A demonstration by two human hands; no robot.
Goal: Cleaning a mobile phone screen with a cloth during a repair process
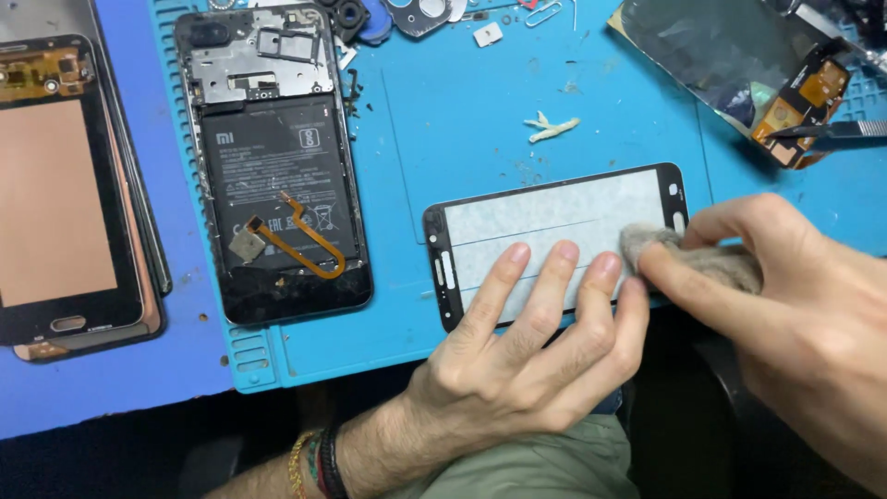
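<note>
Black-framed phone glass panel [554, 236], thin and rectangular with a pale whitish centre, lies flat on the turquoise silicone work mat [443, 120], near the mat's front edge. Its long axis runs left to right, slightly tilted so the right end sits a little farther from the person; the end with the small slot-shaped cutouts points left, toward the opened phone. The left hand [517, 342] rests on the panel with its fingers spread flat and extended, the fingertips [564, 254] pressing on the pale surface and gripping nothing. The right hand [795, 296] pinches a wad of greyish-brown cloth [688, 254] between thumb and forefinger, and the cloth's tip touches the panel near its right end, just beside the left hand's fingertips. To the left of the panel, well apart, lies an opened black smartphone with its back removed [277, 166], battery and an orange flex cable showing, its long axis running away from the person. Farther left, on a blue mat, lies a stack of screen assemblies with copper-coloured backs [65, 194]. At the upper right lies another dark screen with orange flex parts [739, 65]. A small white scrap [552, 127] lies on the mat beyond the panel.
</note>
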